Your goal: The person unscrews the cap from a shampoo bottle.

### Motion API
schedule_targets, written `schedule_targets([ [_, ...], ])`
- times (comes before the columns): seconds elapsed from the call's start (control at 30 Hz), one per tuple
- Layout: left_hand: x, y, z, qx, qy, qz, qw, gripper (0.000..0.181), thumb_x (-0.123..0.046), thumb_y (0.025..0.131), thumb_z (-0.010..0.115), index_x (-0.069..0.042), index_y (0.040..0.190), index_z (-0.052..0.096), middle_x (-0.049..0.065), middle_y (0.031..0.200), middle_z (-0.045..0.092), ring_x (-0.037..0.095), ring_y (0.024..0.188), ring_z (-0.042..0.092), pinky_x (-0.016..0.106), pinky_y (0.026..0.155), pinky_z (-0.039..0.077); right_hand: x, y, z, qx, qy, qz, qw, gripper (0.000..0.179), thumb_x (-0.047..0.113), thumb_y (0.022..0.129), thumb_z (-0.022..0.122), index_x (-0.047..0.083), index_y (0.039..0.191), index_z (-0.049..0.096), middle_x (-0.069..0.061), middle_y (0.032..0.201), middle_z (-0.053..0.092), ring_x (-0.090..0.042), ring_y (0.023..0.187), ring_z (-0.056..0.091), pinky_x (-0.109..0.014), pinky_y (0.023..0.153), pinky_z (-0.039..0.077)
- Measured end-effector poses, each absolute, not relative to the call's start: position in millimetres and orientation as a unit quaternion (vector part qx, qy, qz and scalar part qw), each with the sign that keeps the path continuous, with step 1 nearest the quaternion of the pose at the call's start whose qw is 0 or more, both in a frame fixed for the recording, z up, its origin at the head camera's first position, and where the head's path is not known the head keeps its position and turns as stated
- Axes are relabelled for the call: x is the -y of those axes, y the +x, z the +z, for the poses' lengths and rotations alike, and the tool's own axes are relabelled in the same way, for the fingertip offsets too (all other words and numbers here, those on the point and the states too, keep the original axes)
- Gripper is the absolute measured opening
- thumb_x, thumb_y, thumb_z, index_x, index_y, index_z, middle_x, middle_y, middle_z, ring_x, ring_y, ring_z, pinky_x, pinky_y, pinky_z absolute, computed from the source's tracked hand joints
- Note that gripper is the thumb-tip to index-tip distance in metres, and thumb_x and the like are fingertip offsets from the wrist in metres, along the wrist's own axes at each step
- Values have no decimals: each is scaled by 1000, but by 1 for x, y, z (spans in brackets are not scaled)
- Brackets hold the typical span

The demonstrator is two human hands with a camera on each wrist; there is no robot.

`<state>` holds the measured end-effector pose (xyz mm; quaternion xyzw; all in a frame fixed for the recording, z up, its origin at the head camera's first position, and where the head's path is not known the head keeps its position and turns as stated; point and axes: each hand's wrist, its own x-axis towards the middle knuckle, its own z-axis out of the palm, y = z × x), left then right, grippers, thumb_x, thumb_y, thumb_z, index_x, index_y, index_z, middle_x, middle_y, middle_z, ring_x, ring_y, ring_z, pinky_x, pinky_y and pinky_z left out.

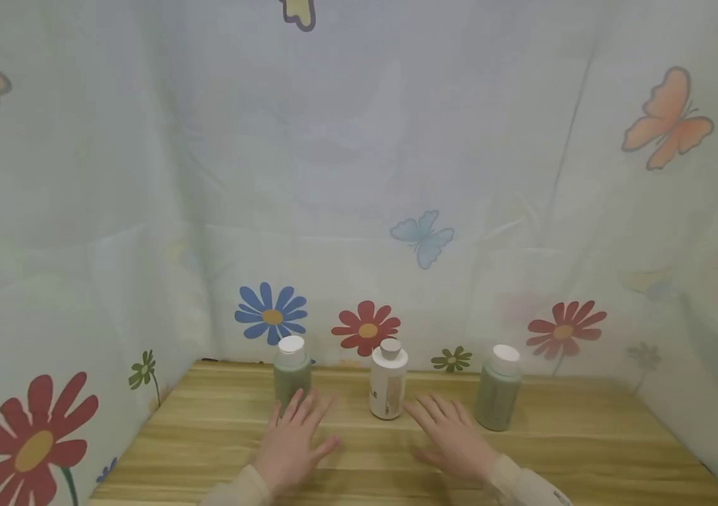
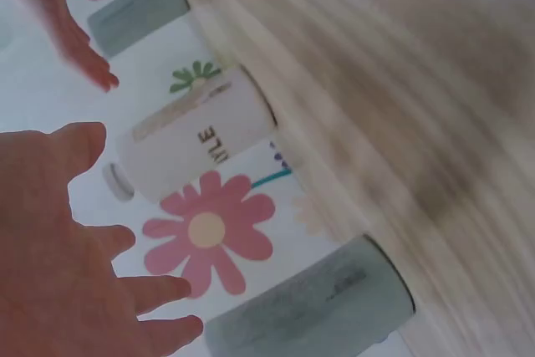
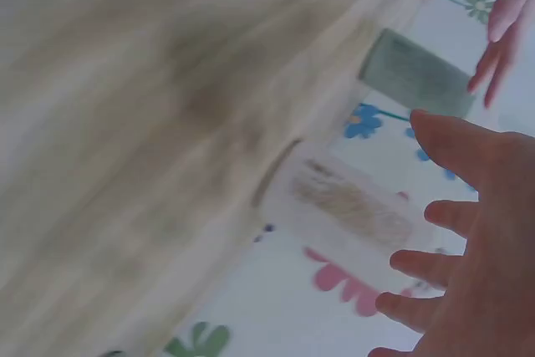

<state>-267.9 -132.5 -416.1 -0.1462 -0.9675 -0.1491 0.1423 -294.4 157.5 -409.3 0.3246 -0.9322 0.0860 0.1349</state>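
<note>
Three bottles stand upright in a row on the wooden table. A green bottle with a white cap is at the left, a white bottle with a grey cap in the middle, and another green bottle at the right. My left hand hovers with spread fingers in front of the left green bottle, its fingertips overlapping that bottle in the head view. My right hand is held out, fingers extended, between the white bottle and the right green one. Neither hand holds anything; in the left wrist view the fingers are spread apart.
A wooden tabletop spreads under the hands. Behind and at both sides hangs a pale curtain printed with flowers and butterflies, close behind the bottles.
</note>
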Motion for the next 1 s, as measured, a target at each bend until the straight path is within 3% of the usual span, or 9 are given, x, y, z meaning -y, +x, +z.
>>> schedule_targets([
  [0.3,155,-269,-400,968,-113,-171,147,70,-55,92,53,-20,150,35,17,152,40,44,141,32,68,110,23,-115,-309,-373,922,358,95,113,68,32,88,68,9,145,40,-20,152,37,-44,139,34,-67,108,27],
  [0.5,179,-282,-403,967,-71,-176,170,81,-53,89,58,-13,152,26,25,150,38,46,138,36,69,108,25,-85,-330,-362,915,361,122,128,66,28,90,67,6,145,39,-20,144,46,-40,134,43,-62,104,35],
  [0.8,220,-326,-408,934,-70,-342,82,101,-33,80,76,9,149,16,37,149,28,54,134,35,63,108,31,-34,-371,-363,907,339,205,144,60,23,88,69,2,139,45,-22,135,56,-42,120,56,-56,99,45],
  [1.0,229,-348,-407,902,-53,-425,49,108,-33,75,81,8,149,14,39,146,33,52,134,37,62,105,35,5,-386,-352,918,328,209,84,64,30,89,67,5,142,43,-23,139,53,-41,122,56,-55,96,48],
])
